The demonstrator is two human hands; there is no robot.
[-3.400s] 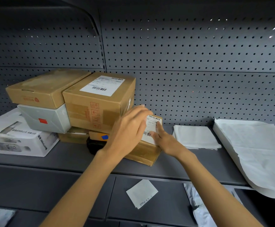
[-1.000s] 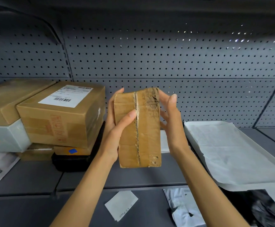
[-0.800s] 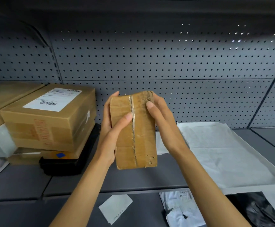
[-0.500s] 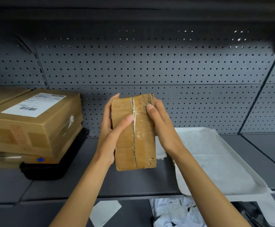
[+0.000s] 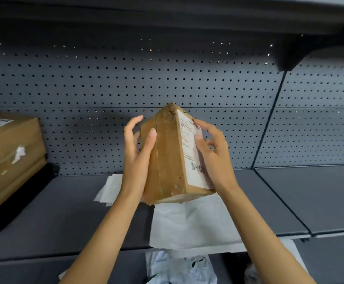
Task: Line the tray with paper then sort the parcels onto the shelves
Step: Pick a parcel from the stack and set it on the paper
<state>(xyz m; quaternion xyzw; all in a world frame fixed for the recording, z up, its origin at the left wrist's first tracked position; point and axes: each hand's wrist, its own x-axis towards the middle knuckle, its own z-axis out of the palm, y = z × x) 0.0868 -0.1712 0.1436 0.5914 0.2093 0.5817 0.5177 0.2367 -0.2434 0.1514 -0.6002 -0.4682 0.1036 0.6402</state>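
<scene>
Both hands hold a brown cardboard parcel (image 5: pixel 168 158) up in front of the pegboard wall (image 5: pixel 126 83), above the shelf (image 5: pixel 64 212). The left hand (image 5: pixel 137 156) grips its left side, thumb across the near face; the right hand (image 5: pixel 213 154) grips the labelled side. The box is worn, taped along a seam and dented near its lower edge. It stands on end, long axis upright, one corner edge facing the camera. A white shipping label (image 5: pixel 190 150) with a barcode faces right; its text is too blurred to read. Below lies the paper-lined tray (image 5: pixel 187 226); a bigger carton (image 5: pixel 9 158) sits at left.

Bare forearms, no sleeves, unadorned.
</scene>
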